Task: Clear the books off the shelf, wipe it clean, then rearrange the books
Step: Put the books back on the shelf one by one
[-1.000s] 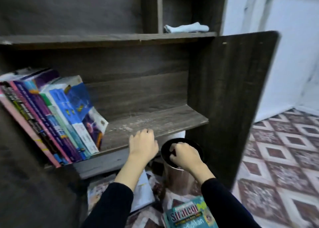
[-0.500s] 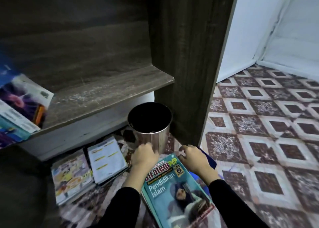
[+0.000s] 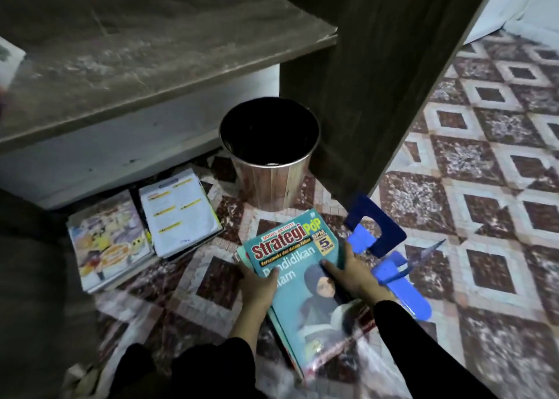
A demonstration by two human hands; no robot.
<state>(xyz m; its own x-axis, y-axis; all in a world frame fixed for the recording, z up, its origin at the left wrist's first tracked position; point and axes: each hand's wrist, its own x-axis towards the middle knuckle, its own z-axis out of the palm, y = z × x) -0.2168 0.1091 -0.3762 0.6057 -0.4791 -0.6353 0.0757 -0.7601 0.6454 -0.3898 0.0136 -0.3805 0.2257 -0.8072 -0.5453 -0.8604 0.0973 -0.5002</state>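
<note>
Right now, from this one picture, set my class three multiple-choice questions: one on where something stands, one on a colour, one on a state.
1. Where does the bin stand?
A. On a chair
B. On the floor, close beside the shelf
C. On a pile of papers

2. What colour is the cover of the book being held?
A. Red
B. Yellow
C. Teal

3. How is that book held?
A. Both hands grip it
B. One hand grips it
C. No hand touches it

Answers:
1 B: its base sits on the patterned tiles next to the dark side panel.
2 C: the cover is teal, with only the title in red.
3 A: the left hand grips the left edge and the right hand the right edge.
</note>
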